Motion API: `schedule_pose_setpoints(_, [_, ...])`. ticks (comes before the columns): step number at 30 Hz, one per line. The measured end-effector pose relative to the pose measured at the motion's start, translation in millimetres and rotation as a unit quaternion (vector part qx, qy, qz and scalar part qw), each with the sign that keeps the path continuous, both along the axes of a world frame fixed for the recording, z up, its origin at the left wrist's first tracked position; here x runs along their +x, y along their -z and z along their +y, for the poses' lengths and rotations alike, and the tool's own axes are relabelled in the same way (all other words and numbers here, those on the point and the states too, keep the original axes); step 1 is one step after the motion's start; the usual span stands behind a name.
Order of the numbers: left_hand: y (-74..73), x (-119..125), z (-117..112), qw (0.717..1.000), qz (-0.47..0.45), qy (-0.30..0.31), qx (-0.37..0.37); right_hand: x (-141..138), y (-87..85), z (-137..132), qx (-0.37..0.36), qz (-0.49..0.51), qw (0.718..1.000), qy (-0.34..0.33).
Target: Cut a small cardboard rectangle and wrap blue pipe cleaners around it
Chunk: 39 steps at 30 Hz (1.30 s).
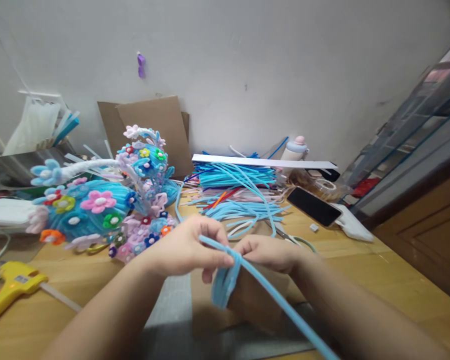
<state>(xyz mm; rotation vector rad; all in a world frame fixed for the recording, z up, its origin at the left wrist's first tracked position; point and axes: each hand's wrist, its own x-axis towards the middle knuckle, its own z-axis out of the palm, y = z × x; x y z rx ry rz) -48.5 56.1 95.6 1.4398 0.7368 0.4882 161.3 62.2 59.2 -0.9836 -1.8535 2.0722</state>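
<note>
Light blue pipe cleaners (225, 285) are wrapped in a band around the left edge of a brown piece of cardboard (262, 300). My left hand (195, 247) pinches the band and the short end of a pipe cleaner between thumb and fingers. Close beside it, my right hand (268, 252) has its fingers closed at the top of the band, where the strands cross. From there a long pipe cleaner tail (288, 310) runs down to the lower right. My right fingertips are partly hidden, so their exact hold is unclear.
Flower-covered blue baskets (90, 210) stand at left, above a yellow glue gun (17, 285). Bundles of pipe cleaners (236, 177) lie at the back under a white strip (262, 162). A phone (314, 206), scissors (285, 234) and a bottle (295, 152) are on the right.
</note>
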Motion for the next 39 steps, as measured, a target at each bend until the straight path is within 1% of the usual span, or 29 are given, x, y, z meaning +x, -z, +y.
schedule_pose_setpoints(1, [-1.1,2,-3,0.999,0.037,0.021,0.005,3,-3.0,4,-0.054,-0.009,0.998,-0.021])
schedule_pose_setpoints(3, [-3.1,5,-6,0.994,0.097,0.034,0.033,8,-10.3,10,-0.13,-0.013,0.991,-0.037])
schedule_pose_setpoints(4, [-3.9,6,-7,0.991,0.12,0.03,0.05,10,-14.4,11,-0.147,-0.008,0.989,-0.031])
schedule_pose_setpoints(5, [-4.5,7,-7,0.988,0.137,0.025,0.066,11,-18.7,11,-0.144,0.001,0.989,-0.018])
schedule_pose_setpoints(8, [-5.6,7,-6,0.981,0.167,0.01,0.096,14,-30.6,9,-0.108,0.003,0.994,0.01])
schedule_pose_setpoints(10, [-5.7,7,-7,0.977,0.185,0.003,0.11,14,-36.6,6,-0.06,-0.026,0.998,0.015])
schedule_pose_setpoints(12, [-5.6,7,-8,0.972,0.2,-0.008,0.125,11,-40.1,-1,0.028,-0.08,0.996,0.011])
schedule_pose_setpoints(13, [-5.5,7,-9,0.97,0.204,-0.016,0.133,9,-40.9,-4,0.085,-0.11,0.99,0.011])
schedule_pose_setpoints(14, [-5.5,7,-10,0.968,0.206,-0.023,0.141,7,-41.1,-9,0.15,-0.138,0.979,0.016])
schedule_pose_setpoints(15, [-5.5,8,-11,0.967,0.206,-0.03,0.146,4,-40.8,-14,0.219,-0.163,0.961,0.028])
schedule_pose_setpoints(16, [-5.6,8,-11,0.967,0.205,-0.036,0.148,1,-40.2,-19,0.288,-0.186,0.938,0.045])
schedule_pose_setpoints(18, [-5.9,8,-12,0.968,0.202,-0.045,0.145,-4,-38.6,-27,0.41,-0.224,0.88,0.084])
schedule_pose_setpoints(19, [-6.0,8,-11,0.968,0.199,-0.048,0.143,-6,-38.1,-31,0.455,-0.24,0.852,0.098])
schedule_pose_setpoints(20, [-6.1,7,-11,0.969,0.194,-0.05,0.142,-8,-37.8,-33,0.485,-0.253,0.83,0.104])
schedule_pose_setpoints(22, [-6.1,7,-10,0.971,0.185,-0.053,0.145,-10,-37.7,-36,0.513,-0.271,0.807,0.107])
schedule_pose_setpoints(26, [-5.3,7,-10,0.972,0.174,-0.062,0.144,-10,-36.6,-37,0.542,-0.292,0.781,0.103])
schedule_pose_setpoints(28, [-5.1,9,-9,0.975,0.158,-0.081,0.132,-10,-34.1,-38,0.569,-0.306,0.754,0.116])
schedule_pose_setpoints(29, [-5.0,10,-9,0.976,0.147,-0.098,0.124,-11,-32.4,-39,0.59,-0.312,0.733,0.128])
schedule_pose_setpoints(32, [-4.4,14,-6,0.972,0.11,-0.174,0.113,-15,-26.5,-41,0.667,-0.323,0.65,0.168])
schedule_pose_setpoints(33, [-3.7,14,-4,0.968,0.092,-0.205,0.115,-16,-24.3,-42,0.688,-0.322,0.627,0.175])
schedule_pose_setpoints(34, [-2.7,15,-3,0.962,0.071,-0.235,0.117,-18,-21.9,-42,0.702,-0.319,0.611,0.178])
schedule_pose_setpoints(36, [-0.1,15,1,0.948,0.018,-0.295,0.117,-20,-16.5,-43,0.715,-0.313,0.598,0.183])
schedule_pose_setpoints(39, [4.3,15,5,0.924,-0.052,-0.366,0.102,-22,-7.5,-43,0.717,-0.299,0.596,0.204])
